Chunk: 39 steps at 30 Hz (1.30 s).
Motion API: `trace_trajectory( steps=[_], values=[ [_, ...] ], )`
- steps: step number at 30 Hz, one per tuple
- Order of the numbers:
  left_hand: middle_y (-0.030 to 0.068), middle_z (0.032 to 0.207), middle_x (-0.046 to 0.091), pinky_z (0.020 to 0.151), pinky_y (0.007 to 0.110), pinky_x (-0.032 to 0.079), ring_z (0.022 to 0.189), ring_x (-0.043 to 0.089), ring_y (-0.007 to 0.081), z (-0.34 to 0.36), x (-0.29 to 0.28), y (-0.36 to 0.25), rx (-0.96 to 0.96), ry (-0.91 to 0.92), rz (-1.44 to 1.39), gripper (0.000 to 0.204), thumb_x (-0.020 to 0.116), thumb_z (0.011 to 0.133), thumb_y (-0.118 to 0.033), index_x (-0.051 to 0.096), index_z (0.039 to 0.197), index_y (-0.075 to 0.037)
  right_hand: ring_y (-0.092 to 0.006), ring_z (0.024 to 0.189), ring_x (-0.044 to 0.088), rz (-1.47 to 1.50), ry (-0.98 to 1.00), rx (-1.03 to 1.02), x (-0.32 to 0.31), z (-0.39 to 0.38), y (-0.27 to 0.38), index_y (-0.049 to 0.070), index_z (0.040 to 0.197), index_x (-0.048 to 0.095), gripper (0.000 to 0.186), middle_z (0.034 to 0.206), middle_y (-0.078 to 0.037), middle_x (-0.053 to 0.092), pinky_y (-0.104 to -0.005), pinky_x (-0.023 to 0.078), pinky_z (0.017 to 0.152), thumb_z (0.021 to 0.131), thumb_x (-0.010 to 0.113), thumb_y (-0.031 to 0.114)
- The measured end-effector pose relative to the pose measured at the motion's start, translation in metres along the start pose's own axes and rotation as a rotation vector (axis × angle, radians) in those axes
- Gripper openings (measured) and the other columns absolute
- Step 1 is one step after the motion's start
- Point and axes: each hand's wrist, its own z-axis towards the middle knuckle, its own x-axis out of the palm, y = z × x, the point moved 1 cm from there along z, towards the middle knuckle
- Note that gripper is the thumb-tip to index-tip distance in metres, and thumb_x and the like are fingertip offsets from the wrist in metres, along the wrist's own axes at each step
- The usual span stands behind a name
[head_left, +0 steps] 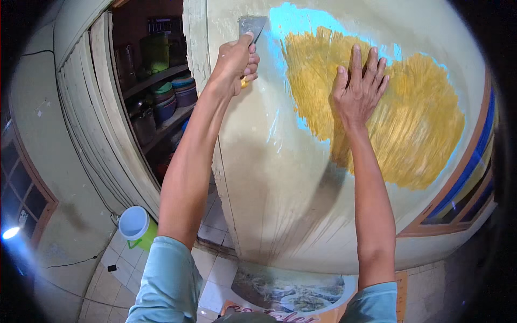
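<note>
On the cream wall point(280, 177), the left hand point(235, 60) clamps a grey scraper point(251, 25); the right hand point(357, 89) lies flat, fingers spread.

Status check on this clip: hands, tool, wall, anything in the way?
Left hand gripping scraper, blade on the wall. Right hand flat, fingers spread, on the scraped yellow patch. Nothing between blade and patch.

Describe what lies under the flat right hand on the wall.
Around the right hand the wall shows bare yellow-brown wood, scraped clean, with blue paint at its edge. The patch directly under the palm is covered, so its state cannot be seen.
</note>
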Motion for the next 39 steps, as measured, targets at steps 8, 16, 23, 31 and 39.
trace_trajectory(
  steps=[8, 16, 23, 31, 39],
  values=[
    [-0.0022, 0.062, 0.042, 0.041, 0.030, 0.028, 0.044, 0.032, 0.0093, -0.016, 0.007, 0.006, -0.054, -0.007, 0.044, 0.037, 0.054, 0.107, -0.036, 0.046, 0.080, -0.012, -0.0424, 0.158, 0.028, -0.016, -0.006, -0.006, -0.001, 0.001, -0.003, 0.027, 0.162, 0.048, 0.060, 0.171, -0.015, 0.035, -0.0668, 0.020, 0.125, 0.104, 0.056, 0.042],
    [0.0009, 0.064, 0.046, 0.041, 0.030, 0.030, 0.046, 0.037, 0.0105, -0.020, 0.020, 0.037, -0.045, -0.033, 0.011, 0.039, 0.056, 0.108, -0.039, 0.048, 0.084, -0.010, -0.0422, 0.158, 0.029, -0.047, -0.014, -0.015, -0.004, -0.001, -0.010, 0.027, 0.162, 0.048, 0.060, 0.170, -0.014, 0.036, -0.0656, 0.022, 0.125, 0.104, 0.056, 0.041],
    [0.0022, 0.063, 0.047, 0.043, 0.031, 0.033, 0.046, 0.039, 0.0112, 0.003, 0.028, 0.002, 0.067, -0.023, -0.022, 0.035, 0.056, 0.106, -0.036, 0.051, 0.085, -0.008, -0.0424, 0.159, 0.028, -0.010, 0.009, 0.009, -0.007, 0.000, 0.001, 0.026, 0.161, 0.049, 0.059, 0.172, -0.014, 0.035, -0.0654, 0.020, 0.126, 0.104, 0.056, 0.039],
    [0.0050, 0.063, 0.052, 0.043, 0.032, 0.035, 0.047, 0.042, 0.0119, -0.037, 0.033, 0.067, 0.003, -0.092, -0.011, 0.045, 0.060, 0.106, -0.042, 0.050, 0.077, -0.009, -0.0429, 0.158, 0.029, -0.046, 0.019, -0.004, -0.005, 0.000, -0.007, 0.026, 0.161, 0.049, 0.058, 0.170, -0.015, 0.036, -0.0661, 0.023, 0.125, 0.104, 0.055, 0.040],
    [0.0051, 0.063, 0.050, 0.041, 0.033, 0.034, 0.044, 0.040, 0.0133, 0.002, 0.041, 0.012, 0.090, -0.095, -0.044, 0.039, 0.054, 0.107, -0.038, 0.052, 0.085, -0.005, -0.0431, 0.159, 0.027, -0.008, 0.011, 0.000, -0.007, 0.003, 0.004, 0.025, 0.161, 0.050, 0.059, 0.170, -0.016, 0.036, -0.0660, 0.021, 0.125, 0.104, 0.056, 0.039]
  ],
)
